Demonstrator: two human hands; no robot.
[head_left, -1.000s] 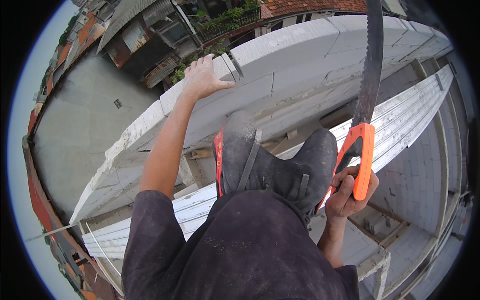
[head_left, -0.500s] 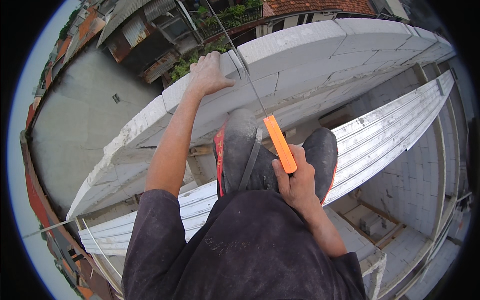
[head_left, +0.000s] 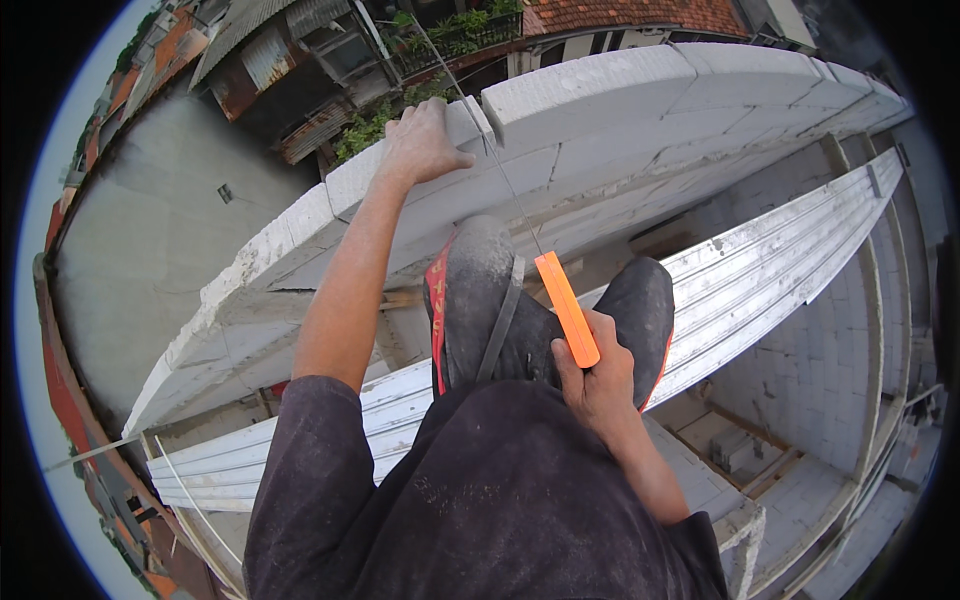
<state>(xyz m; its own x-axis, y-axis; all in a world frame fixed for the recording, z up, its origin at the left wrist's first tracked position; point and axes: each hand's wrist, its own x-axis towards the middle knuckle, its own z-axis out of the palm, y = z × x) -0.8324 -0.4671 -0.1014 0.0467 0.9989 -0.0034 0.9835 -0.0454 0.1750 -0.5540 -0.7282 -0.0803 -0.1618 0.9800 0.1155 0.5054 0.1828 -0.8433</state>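
Note:
My right hand [head_left: 602,365] is closed round the orange handle [head_left: 567,308] of a handsaw. The saw's thin blade [head_left: 513,188] runs away from me and lies in a narrow cut across the top of a white block wall [head_left: 585,90]. Left of that cut, my left hand [head_left: 424,145] grips a white block [head_left: 462,122] at the top of the wall, fingers over the top and thumb toward the blade. Its fingertips are partly hidden beyond the block's edge.
Below my bent knees lies a long ribbed metal plank [head_left: 770,250] beside the wall. A lower space with block walls [head_left: 800,390] drops away at the right. Beyond the wall are a grey flat surface [head_left: 150,270], plants [head_left: 365,135] and tiled roofs [head_left: 640,15].
The saw has been drawn back toward me, its handle and my right hand lower and slightly right. My left hand stays on the block.

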